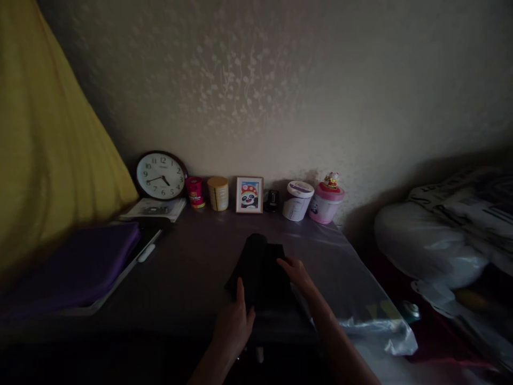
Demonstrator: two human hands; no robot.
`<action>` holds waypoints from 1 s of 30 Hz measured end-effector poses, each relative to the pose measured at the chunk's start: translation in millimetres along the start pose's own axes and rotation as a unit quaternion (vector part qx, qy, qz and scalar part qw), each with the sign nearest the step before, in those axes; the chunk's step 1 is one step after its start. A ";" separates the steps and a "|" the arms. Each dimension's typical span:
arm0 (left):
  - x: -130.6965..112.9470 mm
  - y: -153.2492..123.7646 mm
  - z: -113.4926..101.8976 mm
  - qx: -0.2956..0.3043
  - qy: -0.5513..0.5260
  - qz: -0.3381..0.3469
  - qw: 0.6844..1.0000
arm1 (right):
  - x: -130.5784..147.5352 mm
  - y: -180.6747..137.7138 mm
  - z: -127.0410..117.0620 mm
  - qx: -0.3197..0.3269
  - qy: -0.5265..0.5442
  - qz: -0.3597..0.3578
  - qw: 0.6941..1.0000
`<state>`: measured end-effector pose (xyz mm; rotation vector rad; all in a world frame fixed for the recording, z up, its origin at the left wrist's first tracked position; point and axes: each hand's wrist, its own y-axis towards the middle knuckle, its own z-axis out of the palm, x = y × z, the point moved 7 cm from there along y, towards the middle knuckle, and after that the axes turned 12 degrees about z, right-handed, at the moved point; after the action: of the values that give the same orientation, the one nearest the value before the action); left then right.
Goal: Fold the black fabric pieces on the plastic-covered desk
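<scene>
A dark black piece of folded cloth [250, 267] lies near the middle of the table, with a rounded fold raised along its left part and a flatter part at the right. My left hand [234, 321] is at its near left side, index finger stretched forward over the cloth and thumb apart. At the cloth's right edge, my right hand [298, 274] has its fingers bent over the fabric, gripping it. The dim light hides the cloth's exact kind and its near edge.
Along the wall stand a clock [161, 175], a pink-red can [195, 192], a yellow-lidded container [218, 193], a framed panda picture [249, 195], a white tub [297, 202] and a pink tub [325, 204]. A purple case [80, 262] lies left; stuffed bags [428, 243] are right.
</scene>
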<state>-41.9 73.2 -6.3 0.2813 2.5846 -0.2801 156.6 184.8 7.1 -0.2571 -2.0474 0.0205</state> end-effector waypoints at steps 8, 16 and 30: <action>1.8 1.9 2.7 0.006 0.023 -0.010 1.000 | 47.7 4.7 40.2 0.004 -0.055 -0.031 0.998; -0.6 3.7 0.2 0.008 -0.001 0.001 1.000 | 75.2 -16.5 88.5 0.010 -0.150 -0.054 0.987; 19.4 15.2 -75.3 -0.098 -0.083 0.106 0.986 | 89.2 -91.7 101.2 0.002 -0.293 -0.266 0.918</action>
<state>-90.2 109.5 44.9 0.4373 2.3723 0.0268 11.9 121.9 48.5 0.3642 -2.6514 -0.2629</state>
